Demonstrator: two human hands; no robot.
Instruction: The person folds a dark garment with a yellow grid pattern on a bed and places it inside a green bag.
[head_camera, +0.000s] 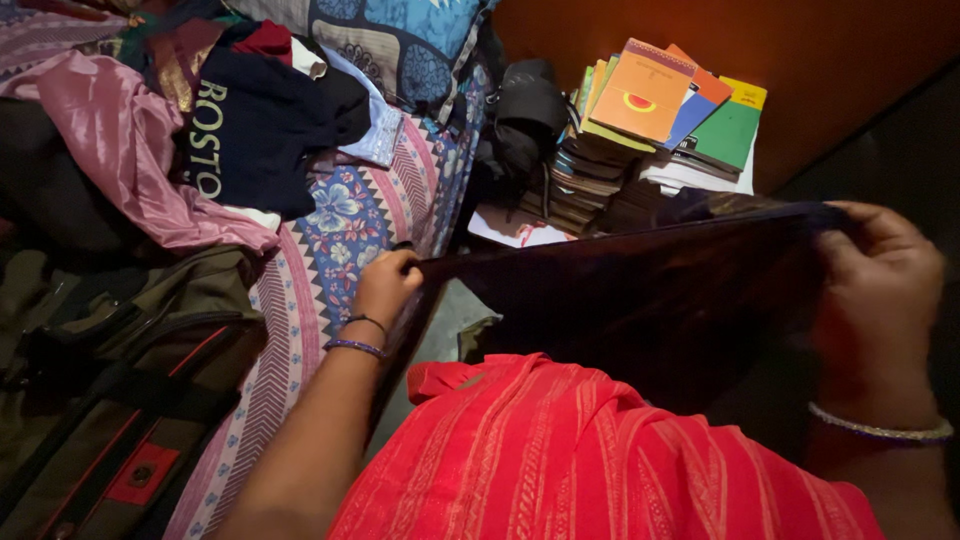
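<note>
- We see the left hand (385, 283) closed, pinching one top corner of a dark cloth (640, 300) between fingers and thumb; thin bangles ring its wrist.
- The right hand (880, 290), over at 3 o'clock in the view, is closed too, gripping the opposite top corner of the same dark cloth, with a pale bangle on its wrist.
- The dark cloth is stretched taut between the two hands, its top edge running almost level across the middle, and it hangs down in front of the person's red striped garment (600, 460), which fills the 6 o'clock part.
- At 12 to 1 o'clock from the cloth we find a stack of books (650, 110), orange, green and blue covers on top, standing on the floor beside the bed.
- At 9 o'clock of the left hand lies a patterned bedsheet (345, 225), touching nothing the hands hold.
- At 10 to 11 o'clock we see a heap of clothes: a pink satin cloth (120, 140) and a dark shirt (265, 125) with pale letters.
- At 8 o'clock sits an olive bag (110, 370) with red trim.
- A blue patterned pillow (400, 45) rests at 12 o'clock.
</note>
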